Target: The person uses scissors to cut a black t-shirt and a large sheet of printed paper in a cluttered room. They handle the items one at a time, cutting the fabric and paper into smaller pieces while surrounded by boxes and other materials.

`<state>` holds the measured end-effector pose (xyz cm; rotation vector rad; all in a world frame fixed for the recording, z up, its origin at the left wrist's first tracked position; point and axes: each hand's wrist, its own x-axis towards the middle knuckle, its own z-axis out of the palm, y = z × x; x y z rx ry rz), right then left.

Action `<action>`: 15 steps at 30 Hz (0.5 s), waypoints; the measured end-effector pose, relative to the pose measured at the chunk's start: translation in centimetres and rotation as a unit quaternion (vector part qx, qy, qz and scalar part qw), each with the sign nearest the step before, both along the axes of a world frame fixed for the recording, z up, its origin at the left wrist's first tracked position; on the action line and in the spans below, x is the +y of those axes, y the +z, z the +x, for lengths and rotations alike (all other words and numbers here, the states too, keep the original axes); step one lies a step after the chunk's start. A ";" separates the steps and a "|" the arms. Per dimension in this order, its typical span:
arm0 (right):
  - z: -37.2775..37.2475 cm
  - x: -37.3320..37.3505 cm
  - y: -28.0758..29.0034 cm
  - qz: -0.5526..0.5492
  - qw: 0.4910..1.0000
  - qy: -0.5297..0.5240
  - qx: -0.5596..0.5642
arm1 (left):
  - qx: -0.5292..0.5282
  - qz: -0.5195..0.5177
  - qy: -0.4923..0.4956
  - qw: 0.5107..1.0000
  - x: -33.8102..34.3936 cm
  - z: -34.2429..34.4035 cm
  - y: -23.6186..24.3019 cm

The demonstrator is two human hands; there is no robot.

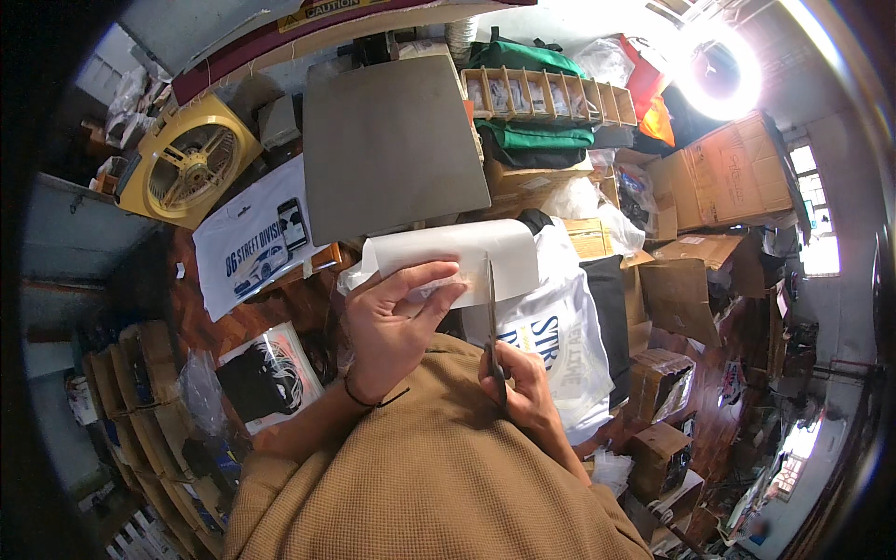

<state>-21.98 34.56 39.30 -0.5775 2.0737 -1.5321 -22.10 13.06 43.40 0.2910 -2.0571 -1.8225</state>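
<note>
My left hand [397,313] pinches a curled white sheet [515,250] between thumb and fingers, in front of my chest. In my right hand [523,383] is a pair of scissors [492,313], its blades pointing up and away from me. The blades lie at the sheet's lower edge, right of my left fingertips; whether they are cutting into it I cannot tell. Just beyond the sheet is a flat grey board [392,140]. A white T-shirt [565,364] with blue lettering hangs to the right of my right hand.
Left of the board lies another white T-shirt [224,252] with a car print, a phone [292,224] on it. A yellow fan [191,163] stands behind. Cardboard boxes [733,177] crowd the right side. A wooden divided rack [551,96] and a ring light [717,70] are at the back.
</note>
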 end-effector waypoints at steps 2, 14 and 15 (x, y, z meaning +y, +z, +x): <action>0.2 -0.1 0.3 0.008 1.000 -0.004 0.004 | 0.011 0.006 -0.004 1.000 0.0 0.0 0.0; 0.0 0.7 0.0 -0.076 0.988 0.064 -0.122 | 0.027 -0.051 -0.016 0.998 -2.6 -0.4 0.0; -0.2 0.9 0.2 -0.105 0.982 0.082 -0.136 | 0.013 0.003 -0.033 0.999 -3.3 -0.6 -0.1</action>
